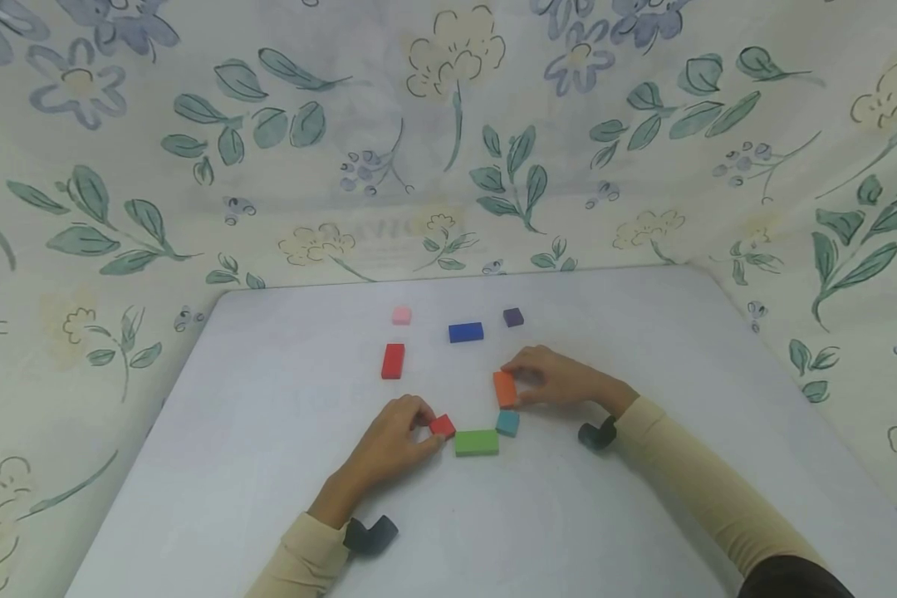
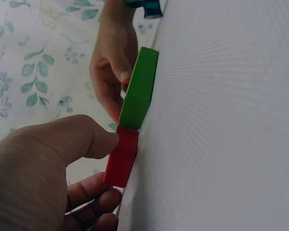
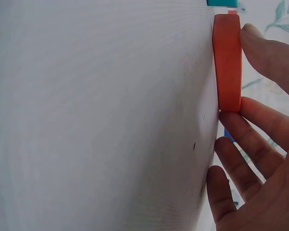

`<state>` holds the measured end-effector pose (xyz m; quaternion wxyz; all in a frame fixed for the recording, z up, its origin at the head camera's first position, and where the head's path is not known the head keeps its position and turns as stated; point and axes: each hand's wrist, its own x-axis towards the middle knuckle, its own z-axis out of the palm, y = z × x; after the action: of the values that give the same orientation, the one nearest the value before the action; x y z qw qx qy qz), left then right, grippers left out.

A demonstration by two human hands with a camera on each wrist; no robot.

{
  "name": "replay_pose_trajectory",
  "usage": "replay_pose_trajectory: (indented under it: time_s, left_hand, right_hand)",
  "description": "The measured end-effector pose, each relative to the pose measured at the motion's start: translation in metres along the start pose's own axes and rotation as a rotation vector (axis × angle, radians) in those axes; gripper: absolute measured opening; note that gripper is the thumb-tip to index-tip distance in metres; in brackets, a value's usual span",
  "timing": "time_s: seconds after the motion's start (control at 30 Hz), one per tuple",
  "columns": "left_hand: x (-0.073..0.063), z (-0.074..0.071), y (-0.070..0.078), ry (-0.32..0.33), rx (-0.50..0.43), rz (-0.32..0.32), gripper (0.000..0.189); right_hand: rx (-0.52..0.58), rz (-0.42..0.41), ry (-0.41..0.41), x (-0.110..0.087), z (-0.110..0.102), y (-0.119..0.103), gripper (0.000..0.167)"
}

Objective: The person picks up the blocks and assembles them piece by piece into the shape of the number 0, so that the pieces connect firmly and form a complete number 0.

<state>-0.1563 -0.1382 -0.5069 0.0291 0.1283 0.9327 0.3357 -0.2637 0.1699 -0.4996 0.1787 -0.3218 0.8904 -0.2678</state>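
Note:
My left hand [image 1: 394, 440] pinches a small red block [image 1: 443, 427] between thumb and fingers, low on the table. In the left wrist view, that red block [image 2: 121, 159] meets the end of a longer green block [image 2: 140, 86]. With thumb and index finger at its two ends, my right hand [image 1: 564, 378] holds an orange block [image 1: 504, 389]. The right wrist view shows the orange block [image 3: 228, 62] resting on the table. A small teal block [image 1: 507, 423] sits between the orange block and the right end of the green block [image 1: 477, 443].
Farther back on the white table [image 1: 284, 374] lie a long red block [image 1: 393, 361], a pink block [image 1: 401, 316], a blue block [image 1: 466, 332] and a dark purple block [image 1: 513, 317]. Floral cloth [image 1: 448, 166] hangs behind the table and along its sides.

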Motion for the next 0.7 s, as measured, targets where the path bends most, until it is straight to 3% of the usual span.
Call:
replay_pose_trajectory:
  time_s: [0.7]
  left_hand:
    - [0.0007,0.001,-0.0019,-0.005,-0.005,-0.011,0.022]
  right_hand:
    - [-0.017,-0.032,0.01,-0.0018,0.0011,-0.0008,0.053]
